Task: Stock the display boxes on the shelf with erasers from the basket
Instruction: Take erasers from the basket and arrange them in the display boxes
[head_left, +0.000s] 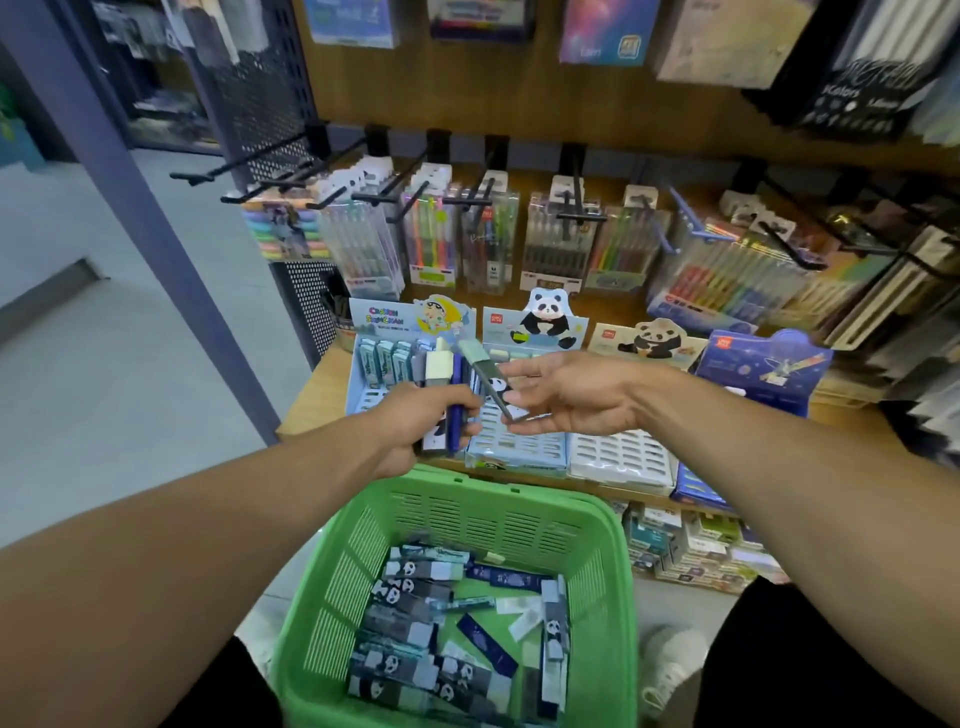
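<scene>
head view: left hand (421, 421) grips several erasers (441, 384); right hand (566, 397) pinches one eraser (485, 376) above green basket (608, 519).

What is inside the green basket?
The green basket holds a loose pile of erasers in panda sleeves and dark blue sleeves. They overlap, so any erasers lower in the pile are hidden, though some green floor shows between them.

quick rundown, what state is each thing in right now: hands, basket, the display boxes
left hand: gripping a bunch of erasers, upright
right hand: pinching a single eraser, tilted
green basket: part full of loose erasers
leftmost display box: back rows filled, front slots empty
blue panda box: front slots empty
white panda box: visible slots empty
dark blue box: contents unclear
</scene>
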